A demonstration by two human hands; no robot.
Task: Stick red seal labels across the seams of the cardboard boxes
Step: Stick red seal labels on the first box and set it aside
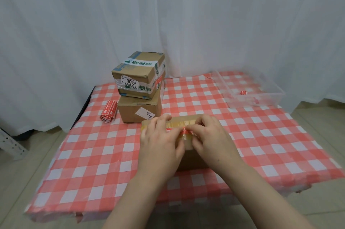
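Observation:
A flat cardboard box [183, 121] wrapped in clear tape lies in the middle of the checked table. A red seal label [183, 131] lies across its top. My left hand [160, 139] rests flat on the box's left part, fingers over the label's left end. My right hand [209, 135] presses its fingertips on the label's right end. Much of the box is hidden under both hands. A roll of red seal labels [108, 110] lies at the left of the table.
Two cardboard boxes are stacked at the back left, the top one [139, 75] with green-printed tape, the lower one [139, 111] plain. A clear plastic tray [276, 92] holding red scraps [243, 92] sits at the back right. The red-and-white checked cloth [93, 154] covers the table; white curtains hang behind.

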